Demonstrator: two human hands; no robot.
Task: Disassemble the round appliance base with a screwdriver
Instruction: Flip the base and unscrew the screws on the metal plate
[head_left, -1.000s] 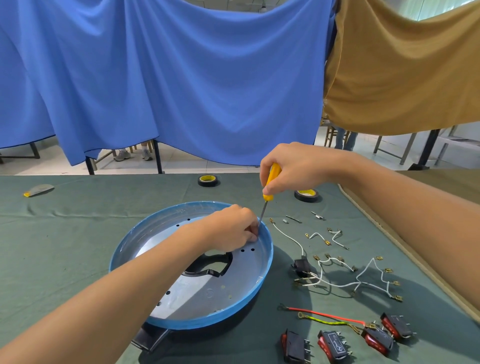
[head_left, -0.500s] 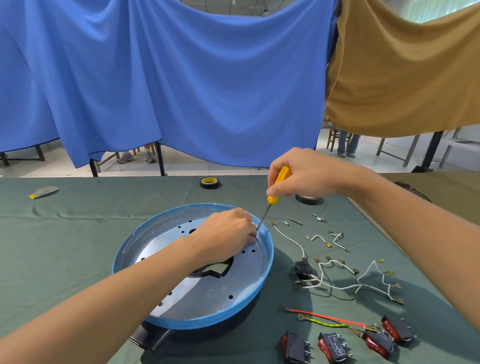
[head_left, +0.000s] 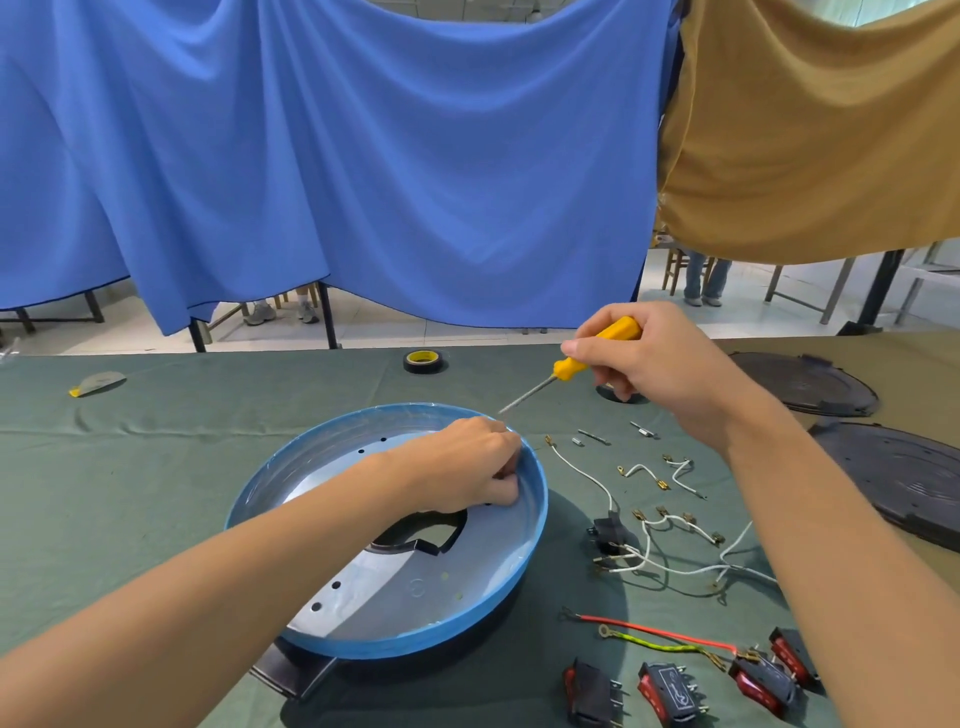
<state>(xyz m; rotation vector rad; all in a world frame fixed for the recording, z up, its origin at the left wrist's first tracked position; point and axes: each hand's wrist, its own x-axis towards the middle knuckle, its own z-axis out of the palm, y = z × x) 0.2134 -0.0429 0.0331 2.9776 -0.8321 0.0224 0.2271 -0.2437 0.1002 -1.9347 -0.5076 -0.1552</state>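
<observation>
As it lies before me, base (head_left: 537, 512): flat on the green cloth (head_left: 156, 467), open side up, ringed by loose wires (head_left: 639, 561) and switches (head_left: 670, 686)
Left hand (head_left: 467, 462): inside the base at its far right wall, fingers curled tight; whether they pinch a screw I cannot tell
Right hand (head_left: 660, 364): grips the screwdriver (head_left: 565, 369) by its yellow handle, tip in the air above the rim
Handling: I judge thin sheet metal, light, stiff, easily dented, prone to slide on cloth
Hold: by the blue rim or pressed flat, away from the cutout (head_left: 426, 540)
</observation>
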